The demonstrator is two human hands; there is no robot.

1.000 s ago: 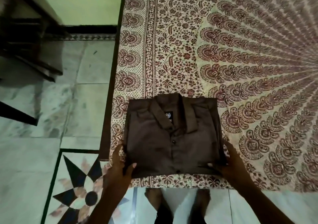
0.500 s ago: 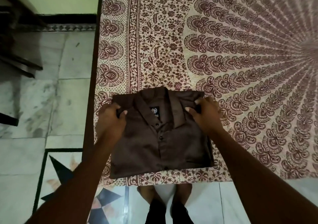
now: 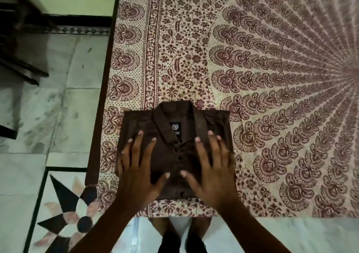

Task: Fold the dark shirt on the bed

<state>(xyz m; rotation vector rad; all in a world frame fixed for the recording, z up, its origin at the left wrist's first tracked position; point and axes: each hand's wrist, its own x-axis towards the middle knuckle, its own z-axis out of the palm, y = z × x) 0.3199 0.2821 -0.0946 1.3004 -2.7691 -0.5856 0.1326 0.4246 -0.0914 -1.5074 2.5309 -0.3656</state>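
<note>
The folded shirt lies on the bed near its front left corner, collar at the far side. The left hand and right hand lie side by side on it, apparently flat against it. The floor lies left of the bed.

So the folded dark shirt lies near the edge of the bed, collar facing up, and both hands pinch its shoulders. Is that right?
Not quite. The head view shows the left hand and right hand lying flat, fingers spread, on the front of the folded dark shirt near the edge of the bed. They pinch nothing.
</note>
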